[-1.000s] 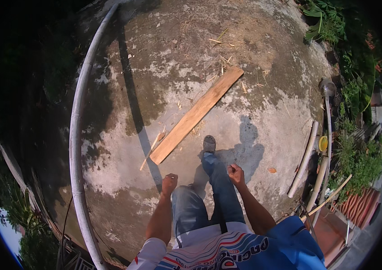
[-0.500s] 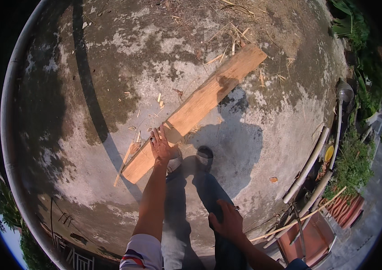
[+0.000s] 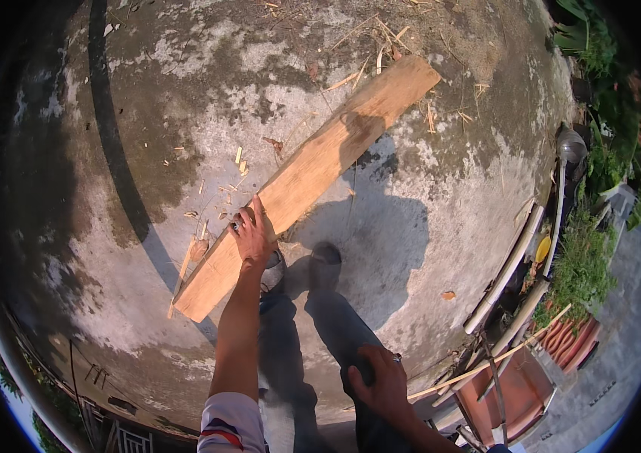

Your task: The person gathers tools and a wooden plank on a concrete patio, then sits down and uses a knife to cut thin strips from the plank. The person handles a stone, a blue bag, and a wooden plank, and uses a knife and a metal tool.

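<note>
Evidently the left hand [image 3: 252, 235] steadies the plank [image 3: 313, 170]: its fingers are spread across the upper face, toward the far long edge. Whether the thumb hooks under the near edge, cannot tell. The right hand [image 3: 382, 377] is loosely spread, thumb apart from the fingers, cupped over the right trouser leg [image 3: 335, 325] near the knee; presumably a brace for the stooped body.

Position: plank flat on the concrete ground [image 3: 396, 264], slanting from lower left to upper right. Left hand bears on its nearer half; the longer part runs beyond the fingertips. Right hand is well apart from it, on the body side. Left shoe [image 3: 273, 273] just beside the near long edge, probably for close reach.

Outward: thin stick [image 3: 182, 278] beside the near end; wood chips [image 3: 239, 155] along the far edge; pale poles [image 3: 505, 272] at far right.
</note>
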Tool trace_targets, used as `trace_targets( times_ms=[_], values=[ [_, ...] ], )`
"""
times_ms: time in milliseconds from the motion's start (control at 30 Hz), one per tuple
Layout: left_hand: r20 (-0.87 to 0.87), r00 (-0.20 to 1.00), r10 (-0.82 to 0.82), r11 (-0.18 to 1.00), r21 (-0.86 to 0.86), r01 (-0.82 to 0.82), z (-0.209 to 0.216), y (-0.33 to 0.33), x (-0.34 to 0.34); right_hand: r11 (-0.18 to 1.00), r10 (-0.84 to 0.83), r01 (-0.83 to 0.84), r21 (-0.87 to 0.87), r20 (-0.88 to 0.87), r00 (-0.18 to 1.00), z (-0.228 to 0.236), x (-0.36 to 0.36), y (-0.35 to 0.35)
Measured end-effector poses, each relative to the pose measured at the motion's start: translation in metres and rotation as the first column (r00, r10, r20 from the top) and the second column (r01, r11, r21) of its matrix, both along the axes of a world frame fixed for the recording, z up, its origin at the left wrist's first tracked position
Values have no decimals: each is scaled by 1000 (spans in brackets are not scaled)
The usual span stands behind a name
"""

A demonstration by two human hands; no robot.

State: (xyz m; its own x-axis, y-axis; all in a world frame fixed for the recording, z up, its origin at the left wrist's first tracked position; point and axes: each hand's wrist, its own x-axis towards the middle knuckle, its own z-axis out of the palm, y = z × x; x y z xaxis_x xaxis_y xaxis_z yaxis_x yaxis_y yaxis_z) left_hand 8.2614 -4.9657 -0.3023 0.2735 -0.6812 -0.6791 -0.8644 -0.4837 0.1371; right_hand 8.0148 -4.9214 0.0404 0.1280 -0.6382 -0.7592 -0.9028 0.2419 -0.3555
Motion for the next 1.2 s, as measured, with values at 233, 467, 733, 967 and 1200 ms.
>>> trace_targets(
  times_ms=[233,467,733,967,1200],
  values=[
    [-150,989,1,998,57,8,147,32,9,674,-738,727,131,157,656,-85,-17,10],
    [-90,991,103,976,201,-83,335,105,13,172,-985,714,679,127,118,-168,97,-54],
    [-132,947,293,948,171,-269,445,198,31,131,-991,784,606,81,103,-95,145,35],
    [-158,926,343,939,98,-331,570,249,35,214,-951,626,750,306,-42,64,148,62],
    [-407,588,699,708,272,-652,587,219,40,355,-929,661,662,330,168,218,116,13]
  ],
)
